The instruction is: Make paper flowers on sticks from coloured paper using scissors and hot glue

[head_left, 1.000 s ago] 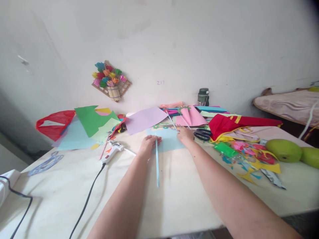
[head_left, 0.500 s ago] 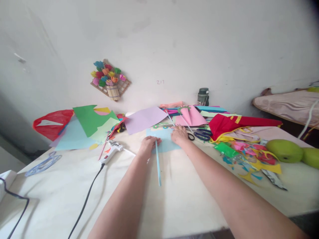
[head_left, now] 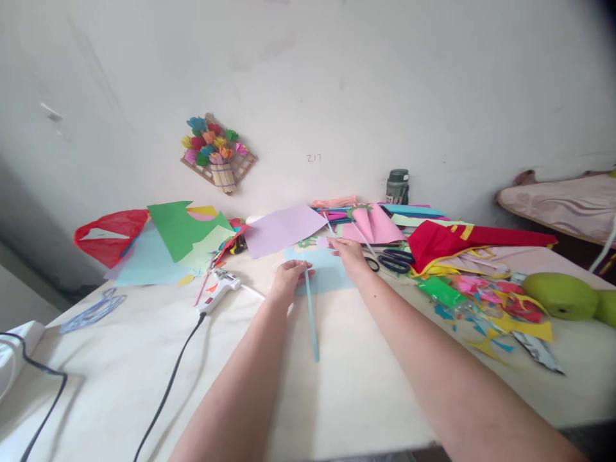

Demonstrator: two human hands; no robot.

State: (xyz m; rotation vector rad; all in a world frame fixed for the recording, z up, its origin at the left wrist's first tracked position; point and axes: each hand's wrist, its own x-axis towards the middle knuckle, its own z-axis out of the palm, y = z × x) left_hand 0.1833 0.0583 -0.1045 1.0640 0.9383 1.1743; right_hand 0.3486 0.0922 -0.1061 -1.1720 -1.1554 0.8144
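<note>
Over the blue sheet (head_left: 330, 277), right hand (head_left: 350, 255) now with pink scrap (head_left: 323, 242).

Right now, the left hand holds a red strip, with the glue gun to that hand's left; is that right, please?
No, the head view shows the strip is light blue; the left hand holds it, with the glue gun to that hand's left.

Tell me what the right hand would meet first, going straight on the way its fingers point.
The right hand would probably meet the small pale pink piece at its fingertips; if it already holds that, the lilac sheet beyond comes next, though depth is unclear.
</note>
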